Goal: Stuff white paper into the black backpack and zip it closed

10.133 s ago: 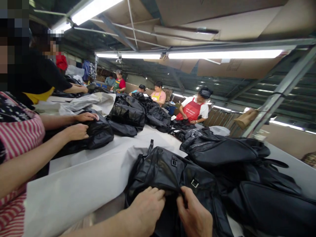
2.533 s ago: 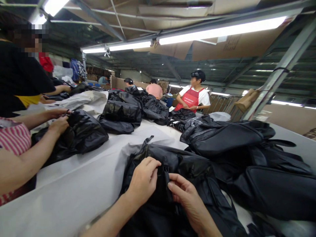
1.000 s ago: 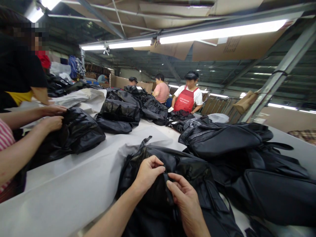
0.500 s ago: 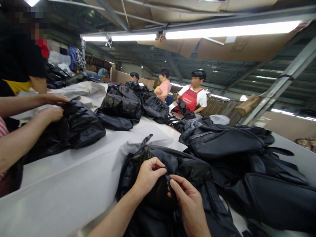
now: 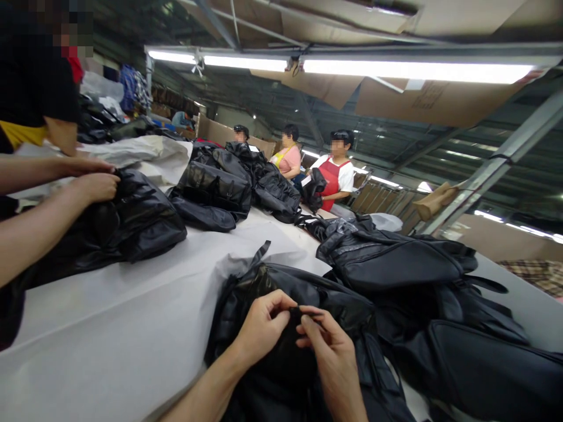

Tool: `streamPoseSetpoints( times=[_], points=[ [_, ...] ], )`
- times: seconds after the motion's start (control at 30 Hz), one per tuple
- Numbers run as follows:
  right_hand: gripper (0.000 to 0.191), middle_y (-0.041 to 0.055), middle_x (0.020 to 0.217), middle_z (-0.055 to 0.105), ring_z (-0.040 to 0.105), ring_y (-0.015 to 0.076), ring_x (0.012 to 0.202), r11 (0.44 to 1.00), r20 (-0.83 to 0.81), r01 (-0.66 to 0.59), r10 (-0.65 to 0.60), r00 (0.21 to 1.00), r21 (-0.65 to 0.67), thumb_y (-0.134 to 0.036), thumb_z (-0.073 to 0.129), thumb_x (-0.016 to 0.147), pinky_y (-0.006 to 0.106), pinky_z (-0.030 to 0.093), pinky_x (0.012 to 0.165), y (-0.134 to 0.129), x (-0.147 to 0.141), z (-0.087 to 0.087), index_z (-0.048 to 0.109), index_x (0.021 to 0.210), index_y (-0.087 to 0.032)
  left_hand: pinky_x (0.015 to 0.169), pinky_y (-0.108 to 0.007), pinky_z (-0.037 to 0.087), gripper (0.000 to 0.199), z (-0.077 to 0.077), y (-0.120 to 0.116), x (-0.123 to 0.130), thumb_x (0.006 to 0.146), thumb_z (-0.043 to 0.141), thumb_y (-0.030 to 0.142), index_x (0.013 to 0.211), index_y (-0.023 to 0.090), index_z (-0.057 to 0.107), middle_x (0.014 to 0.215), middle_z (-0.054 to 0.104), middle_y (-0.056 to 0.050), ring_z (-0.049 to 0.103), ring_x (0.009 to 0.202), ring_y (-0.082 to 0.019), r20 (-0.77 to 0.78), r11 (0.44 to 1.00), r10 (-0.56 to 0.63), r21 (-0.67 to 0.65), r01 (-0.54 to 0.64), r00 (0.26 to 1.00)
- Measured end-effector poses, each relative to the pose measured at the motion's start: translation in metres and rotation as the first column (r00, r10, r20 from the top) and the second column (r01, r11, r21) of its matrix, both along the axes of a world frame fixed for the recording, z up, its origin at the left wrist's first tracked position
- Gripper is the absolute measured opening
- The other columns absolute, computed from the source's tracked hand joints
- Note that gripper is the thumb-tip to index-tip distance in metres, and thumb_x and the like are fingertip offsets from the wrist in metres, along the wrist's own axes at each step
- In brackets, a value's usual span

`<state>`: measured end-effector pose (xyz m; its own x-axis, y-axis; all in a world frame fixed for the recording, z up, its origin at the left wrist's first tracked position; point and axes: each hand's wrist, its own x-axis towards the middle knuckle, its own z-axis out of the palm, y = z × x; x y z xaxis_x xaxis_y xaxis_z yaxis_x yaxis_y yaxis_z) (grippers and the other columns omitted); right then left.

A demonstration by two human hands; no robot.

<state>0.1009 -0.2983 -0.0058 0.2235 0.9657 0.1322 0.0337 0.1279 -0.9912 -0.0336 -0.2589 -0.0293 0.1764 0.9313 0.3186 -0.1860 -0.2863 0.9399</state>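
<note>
A black bag with a shiny surface lies at the bottom centre, partly under my hands and forearms. My left hand is closed, thumb and forefinger pinching a small black strap piece over the bag. Close beside it on the right, my right hand pinches the same dark piece between thumb and fingers. The fingertips of the two hands nearly meet. Where exactly the strap runs between them is hard to make out against the black bag. A loose strap end sticks up from the bag's top left edge.
White sheeting covers the table. Several black bags are piled on the right, with more bags behind. At the left, a person's hands hold another bag. A person in a red apron stands across the table.
My fingertips have come closer together, and the strap between them shows less. The person in the red apron has lifted a black item and stands more upright.
</note>
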Motion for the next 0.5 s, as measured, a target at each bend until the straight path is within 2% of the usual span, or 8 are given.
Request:
streamPoseSetpoints(
  times=[0.07, 0.17, 0.3, 0.37, 0.5],
  points=[
    [0.047, 0.0045, 0.078, 0.070, 0.064, 0.0169, 0.064, 0.999, 0.045, 0.048, -0.048, 0.998, 0.004, -0.058, 0.082, 0.061, 0.026, 0.055, 0.054, 0.009, -0.001, 0.001, 0.075, 0.082, -0.017, 0.069, -0.025, 0.045, 0.019, 0.001, -0.001, -0.001, 0.073, 0.053, 0.011, 0.085, 0.016, 0.067, 0.077, 0.067, -0.001, 0.060, 0.073, -0.015, -0.015, 1.000, -0.027, 0.002, 0.027, 1.000],
    [0.047, 0.0038, 0.074, 0.069, 0.063, 0.0160, 0.061, 0.997, 0.090, 0.076, -0.075, 0.993, -0.012, -0.056, 0.082, 0.061, 0.026, 0.053, 0.054, 0.021, 0.001, 0.003, 0.073, 0.085, -0.016, 0.064, -0.024, 0.041, 0.018, 0.000, 0.000, 0.001, 0.072, 0.059, 0.012, 0.088, 0.017, 0.065, 0.074, 0.065, 0.000, 0.058, 0.069, -0.015, -0.055, 1.000, -0.016, -0.004, 0.016, 0.998],
    [0.041, -0.0009, 0.058, 0.062, 0.051, 0.0099, 0.049, 1.000, 0.165, -0.002, 0.003, 0.986, -0.006, -0.052, 0.081, 0.067, 0.019, 0.040, 0.042, 0.025, 0.004, 0.011, 0.071, 0.085, -0.015, 0.063, -0.024, 0.039, 0.016, -0.004, 0.002, 0.008, 0.072, 0.062, 0.012, 0.086, 0.018, 0.063, 0.072, 0.063, 0.002, 0.057, 0.067, -0.014, -0.056, 0.999, 0.038, -0.016, -0.039, 0.998],
    [0.043, -0.0006, 0.061, 0.063, 0.052, 0.0096, 0.050, 0.999, 0.076, -0.024, 0.026, 0.997, -0.029, -0.052, 0.082, 0.066, 0.018, 0.039, 0.041, 0.022, 0.004, 0.013, 0.071, 0.085, -0.016, 0.062, -0.024, 0.038, 0.020, -0.005, 0.002, 0.011, 0.071, 0.061, 0.009, 0.088, 0.019, 0.061, 0.072, 0.063, 0.003, 0.056, 0.066, -0.014, -0.079, 0.997, 0.068, -0.019, -0.070, 0.995],
    [0.051, 0.0032, 0.082, 0.072, 0.064, 0.0131, 0.062, 0.990, -0.136, 0.048, -0.066, 0.988, -0.132, -0.053, 0.089, 0.053, 0.017, 0.046, 0.044, 0.017, 0.002, 0.014, 0.069, 0.084, -0.017, 0.058, -0.023, 0.035, 0.026, -0.006, -0.002, 0.015, 0.069, 0.056, 0.006, 0.090, 0.021, 0.058, 0.067, 0.058, 0.005, 0.054, 0.061, -0.013, -0.174, 0.991, 0.128, -0.008, -0.132, 0.976]
  ],
)
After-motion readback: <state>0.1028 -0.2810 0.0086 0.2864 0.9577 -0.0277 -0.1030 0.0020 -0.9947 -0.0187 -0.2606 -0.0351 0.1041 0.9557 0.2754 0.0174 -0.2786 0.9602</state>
